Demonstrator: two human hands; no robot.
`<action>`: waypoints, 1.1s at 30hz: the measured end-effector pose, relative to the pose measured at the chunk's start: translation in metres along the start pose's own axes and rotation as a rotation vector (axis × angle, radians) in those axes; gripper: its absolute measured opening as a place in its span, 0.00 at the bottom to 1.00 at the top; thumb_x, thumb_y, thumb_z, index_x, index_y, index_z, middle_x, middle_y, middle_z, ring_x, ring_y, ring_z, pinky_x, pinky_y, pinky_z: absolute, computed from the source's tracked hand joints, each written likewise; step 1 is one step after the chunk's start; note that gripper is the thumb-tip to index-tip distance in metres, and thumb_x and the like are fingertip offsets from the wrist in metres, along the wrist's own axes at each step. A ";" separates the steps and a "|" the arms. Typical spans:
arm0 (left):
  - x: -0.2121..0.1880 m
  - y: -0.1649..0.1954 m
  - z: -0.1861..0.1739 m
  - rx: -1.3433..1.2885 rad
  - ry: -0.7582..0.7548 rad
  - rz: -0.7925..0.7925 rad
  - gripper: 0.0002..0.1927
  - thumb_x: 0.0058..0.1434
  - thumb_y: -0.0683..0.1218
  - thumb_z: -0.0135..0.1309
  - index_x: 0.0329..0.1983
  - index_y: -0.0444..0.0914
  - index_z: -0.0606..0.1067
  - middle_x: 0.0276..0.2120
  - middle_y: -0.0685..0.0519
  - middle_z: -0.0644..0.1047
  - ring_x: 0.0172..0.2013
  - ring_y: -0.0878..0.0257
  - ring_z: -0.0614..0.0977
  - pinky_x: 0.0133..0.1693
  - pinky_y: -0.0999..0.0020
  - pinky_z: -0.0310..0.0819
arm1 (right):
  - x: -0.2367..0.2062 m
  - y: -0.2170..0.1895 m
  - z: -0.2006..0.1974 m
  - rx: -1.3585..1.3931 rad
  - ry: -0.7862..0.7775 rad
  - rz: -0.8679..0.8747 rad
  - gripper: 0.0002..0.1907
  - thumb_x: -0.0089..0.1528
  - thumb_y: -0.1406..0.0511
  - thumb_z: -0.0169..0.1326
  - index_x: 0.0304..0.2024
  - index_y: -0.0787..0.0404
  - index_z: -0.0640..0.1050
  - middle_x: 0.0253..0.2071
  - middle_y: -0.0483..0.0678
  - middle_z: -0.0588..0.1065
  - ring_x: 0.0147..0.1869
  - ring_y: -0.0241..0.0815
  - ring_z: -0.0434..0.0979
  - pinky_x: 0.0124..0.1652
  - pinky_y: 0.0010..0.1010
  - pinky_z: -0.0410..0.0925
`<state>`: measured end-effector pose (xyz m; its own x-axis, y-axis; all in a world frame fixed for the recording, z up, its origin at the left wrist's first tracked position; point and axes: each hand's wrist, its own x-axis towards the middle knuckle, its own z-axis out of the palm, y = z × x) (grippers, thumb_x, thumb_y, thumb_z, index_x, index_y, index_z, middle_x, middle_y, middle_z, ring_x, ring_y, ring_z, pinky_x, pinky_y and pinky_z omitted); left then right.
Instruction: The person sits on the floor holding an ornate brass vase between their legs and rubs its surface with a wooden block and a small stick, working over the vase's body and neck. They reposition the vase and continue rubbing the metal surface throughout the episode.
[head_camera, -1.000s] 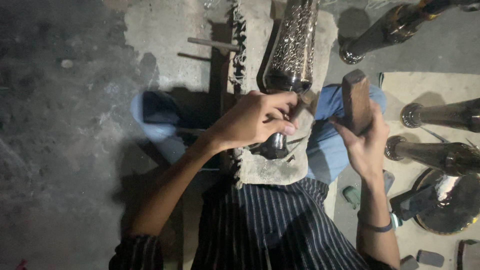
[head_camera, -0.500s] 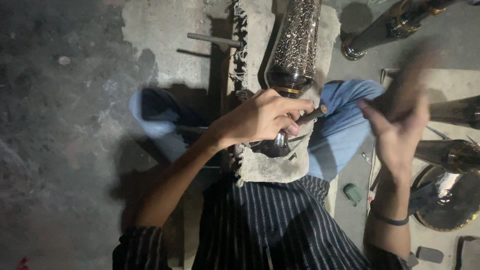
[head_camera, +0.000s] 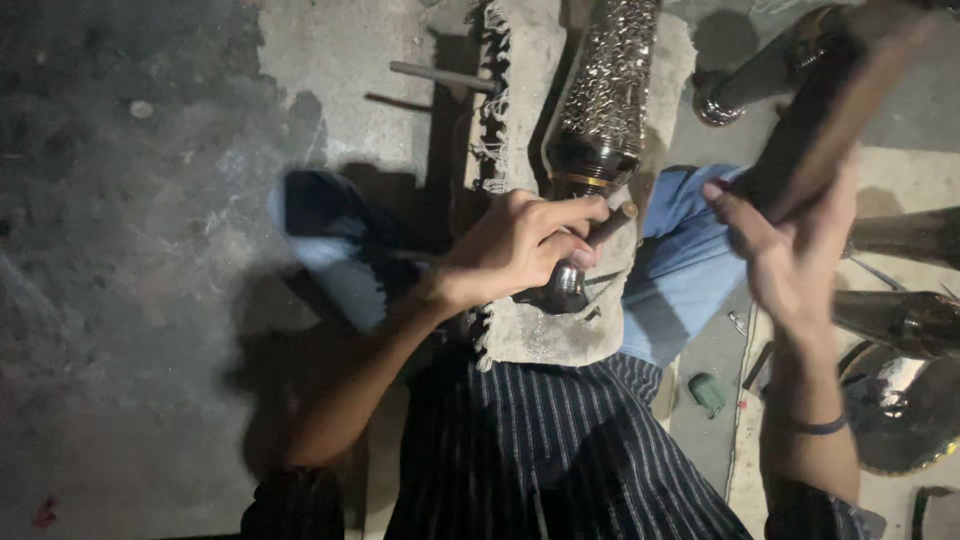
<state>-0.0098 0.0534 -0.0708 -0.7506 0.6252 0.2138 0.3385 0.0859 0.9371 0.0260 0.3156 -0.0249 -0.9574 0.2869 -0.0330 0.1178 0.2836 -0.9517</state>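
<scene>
Gripping a thin rod-like tool (head_camera: 608, 222) with my left hand (head_camera: 515, 250), I keep my fingers curled tight around it, its brownish tip poking out toward two o'clock from my knuckles. That tip sits against the dark neck of the embossed metal vessel (head_camera: 605, 90), just below its brass-coloured band. The vessel lies lengthwise on a worn, fringed pad (head_camera: 550, 335) across my lap, its patterned body running off toward twelve o'clock and its narrow end tucked under my left hand.

My right hand (head_camera: 790, 250) is raised at three o'clock from the vessel, well apart from it, fingers wrapped around a wooden mallet (head_camera: 835, 120) whose head points toward one o'clock. It is blurred, so I can only say it looks like a block-headed mallet.

More dark metal vessels (head_camera: 905, 320) lie on the floor at my right, at four o'clock from the mallet, and a small green object (head_camera: 707, 392) sits by my blue trouser leg (head_camera: 680, 285).
</scene>
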 end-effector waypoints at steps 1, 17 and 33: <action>-0.001 0.001 0.001 -0.003 0.033 -0.042 0.11 0.65 0.33 0.51 0.50 0.33 0.76 0.34 0.47 0.85 0.38 0.63 0.90 0.39 0.73 0.86 | 0.005 -0.006 -0.002 -0.339 -0.145 -0.196 0.32 0.58 0.71 0.67 0.63 0.59 0.69 0.38 0.55 0.75 0.33 0.47 0.72 0.34 0.41 0.65; -0.032 0.002 0.039 -0.297 0.504 -0.272 0.08 0.64 0.35 0.55 0.46 0.31 0.70 0.34 0.47 0.83 0.35 0.63 0.86 0.40 0.71 0.81 | 0.074 -0.074 0.022 -1.458 -0.634 -0.863 0.45 0.52 0.59 0.65 0.73 0.43 0.67 0.28 0.47 0.77 0.23 0.42 0.75 0.27 0.33 0.66; -0.024 0.013 0.033 -0.104 0.331 -0.218 0.06 0.66 0.33 0.47 0.45 0.31 0.70 0.32 0.49 0.84 0.35 0.65 0.88 0.38 0.73 0.82 | 0.054 -0.056 -0.001 -0.906 -0.558 -0.908 0.41 0.50 0.70 0.59 0.67 0.48 0.68 0.44 0.54 0.79 0.42 0.57 0.80 0.41 0.45 0.71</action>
<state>0.0310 0.0650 -0.0724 -0.9462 0.3161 0.0684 0.1048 0.0995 0.9895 -0.0323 0.3165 0.0273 -0.7427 -0.6500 0.1613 -0.6696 0.7188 -0.1870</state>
